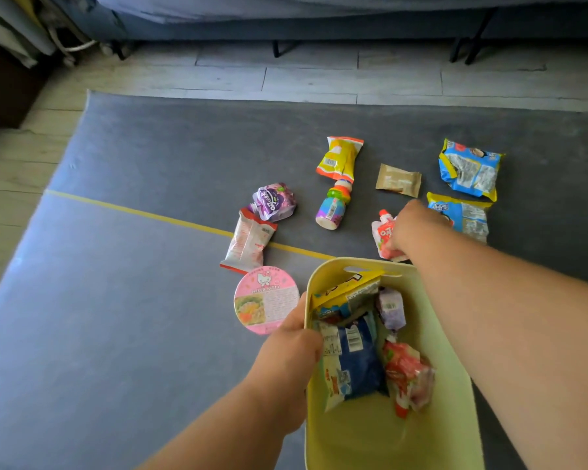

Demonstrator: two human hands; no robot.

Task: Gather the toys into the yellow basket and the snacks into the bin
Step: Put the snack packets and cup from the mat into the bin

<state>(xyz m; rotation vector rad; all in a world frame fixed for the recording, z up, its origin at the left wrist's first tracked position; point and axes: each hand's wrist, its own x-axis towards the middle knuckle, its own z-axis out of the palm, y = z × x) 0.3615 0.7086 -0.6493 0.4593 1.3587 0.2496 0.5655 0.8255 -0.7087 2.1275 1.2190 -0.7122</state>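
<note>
Right of centre, just above the pale yellow bin whose rim the left hand grips, the right hand curls round a red spouted pouch, likely light, soft and slick, best pinched near its stiff cap.

Red pouch half hidden under the right hand — basket cut off below.
</note>
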